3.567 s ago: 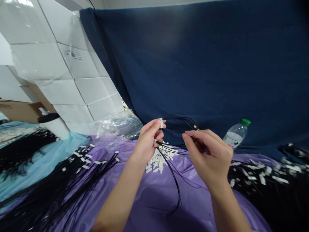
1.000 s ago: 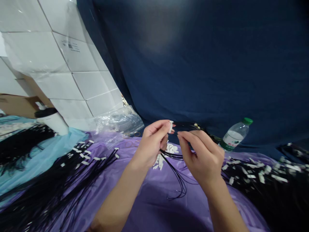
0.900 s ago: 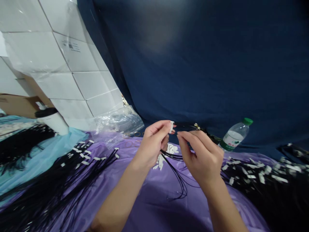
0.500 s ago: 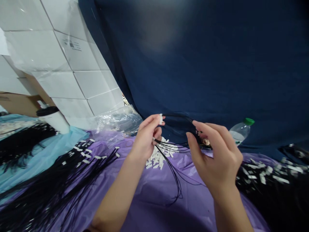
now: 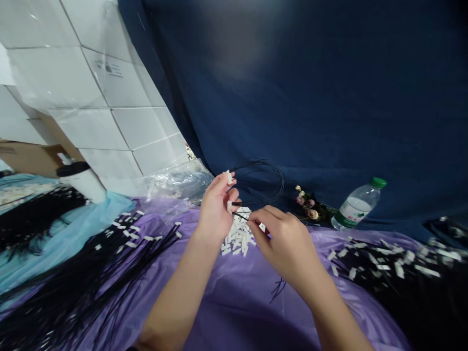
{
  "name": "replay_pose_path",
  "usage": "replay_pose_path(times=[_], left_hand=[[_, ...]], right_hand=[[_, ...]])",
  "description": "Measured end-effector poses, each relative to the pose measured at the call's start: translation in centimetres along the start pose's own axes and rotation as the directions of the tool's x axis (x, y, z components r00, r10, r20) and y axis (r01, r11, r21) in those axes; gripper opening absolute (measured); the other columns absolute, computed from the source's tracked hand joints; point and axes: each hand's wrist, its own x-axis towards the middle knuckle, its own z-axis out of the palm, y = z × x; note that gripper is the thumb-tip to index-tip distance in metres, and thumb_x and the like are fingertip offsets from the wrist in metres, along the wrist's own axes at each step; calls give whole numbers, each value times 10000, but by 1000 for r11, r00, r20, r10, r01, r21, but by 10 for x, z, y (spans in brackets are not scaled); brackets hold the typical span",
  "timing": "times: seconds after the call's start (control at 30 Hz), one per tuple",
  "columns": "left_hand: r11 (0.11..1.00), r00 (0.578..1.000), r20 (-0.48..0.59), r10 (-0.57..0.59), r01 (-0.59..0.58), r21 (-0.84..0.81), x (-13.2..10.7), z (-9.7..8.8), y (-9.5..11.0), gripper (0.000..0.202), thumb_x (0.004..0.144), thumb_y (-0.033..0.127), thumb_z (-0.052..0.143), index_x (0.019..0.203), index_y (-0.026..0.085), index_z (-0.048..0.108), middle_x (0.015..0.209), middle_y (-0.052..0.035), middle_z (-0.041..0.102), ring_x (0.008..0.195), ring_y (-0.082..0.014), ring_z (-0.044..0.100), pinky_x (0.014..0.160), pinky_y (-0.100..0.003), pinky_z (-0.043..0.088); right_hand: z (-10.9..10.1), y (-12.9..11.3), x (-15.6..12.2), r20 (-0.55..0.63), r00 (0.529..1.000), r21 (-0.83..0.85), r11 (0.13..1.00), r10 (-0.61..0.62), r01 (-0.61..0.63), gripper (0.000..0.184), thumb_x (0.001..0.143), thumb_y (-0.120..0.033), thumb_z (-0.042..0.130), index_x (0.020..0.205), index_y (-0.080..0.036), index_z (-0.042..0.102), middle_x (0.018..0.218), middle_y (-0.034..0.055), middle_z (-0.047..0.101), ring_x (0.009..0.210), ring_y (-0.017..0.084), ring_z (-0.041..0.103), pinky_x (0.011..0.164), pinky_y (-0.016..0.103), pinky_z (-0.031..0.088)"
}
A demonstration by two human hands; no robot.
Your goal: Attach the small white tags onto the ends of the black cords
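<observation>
My left hand [image 5: 215, 209] is closed on a small bundle of thin black wires [image 5: 268, 170] that loop up and to the right. A white connector [image 5: 229, 177] sits at its fingertips, and a second one shows lower in the same grip. My right hand [image 5: 285, 243] is pinched over the pile of loose white connectors [image 5: 237, 236] on the purple sheet [image 5: 234, 302], right beside my left hand. What its fingertips hold is hidden.
Heaps of black wires with white connectors lie at the left [image 5: 84, 273] and at the right [image 5: 398, 273]. A water bottle [image 5: 356, 204], small artificial flowers [image 5: 309, 204], a clear plastic bag [image 5: 179, 183], a white cup with a black lid [image 5: 80, 180] and stacked white boxes [image 5: 91, 97] stand behind.
My right hand has dropped from the wire loop down and left to the connector pile. My left hand has shifted slightly left with the bundle. The flowers have come into view.
</observation>
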Motion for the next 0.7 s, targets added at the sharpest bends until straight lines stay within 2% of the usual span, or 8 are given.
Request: replay_pose_path(times=[0.2, 0.33, 0.47, 0.7], left_hand=[[999, 999, 31, -16, 17, -28, 1, -1, 0, 106, 830, 229, 632, 866, 138, 590, 677, 38, 488, 389, -4, 341, 309, -123, 205], [986, 997, 53, -51, 59, -157, 4, -1, 3, 90, 892, 201, 544, 841, 130, 567, 635, 40, 476, 355, -3, 294, 285, -131, 176], [955, 990, 117, -74, 104, -276, 8, -4, 4, 207, 961, 198, 417, 826, 115, 551, 632, 33, 488, 342, 2, 273, 280, -125, 186], [935, 976, 207, -62, 130, -329, 10, -10, 1, 224, 970, 209, 419, 839, 104, 568, 638, 35, 492, 347, 12, 283, 301, -119, 225]], right_hand=[[1, -2, -1, -75, 997, 101, 995, 28, -20, 144, 903, -173, 496, 833, -189, 620, 780, 13, 617, 673, 151, 574, 634, 273, 378], [2, -7, -2, -98, 995, 163, 986, -32, 48, 153, 912, -192, 496, 830, -180, 625, 795, 23, 625, 680, 146, 586, 635, 258, 396], [3, -13, -5, -157, 985, 175, 980, -72, 100, 145, 889, -184, 531, 789, -178, 636, 760, 23, 627, 672, 144, 595, 624, 245, 398], [4, -21, -7, -166, 985, 301, 954, 55, -2, 140, 848, -166, 537, 740, -194, 622, 695, -7, 600, 563, 108, 506, 564, 232, 355]])
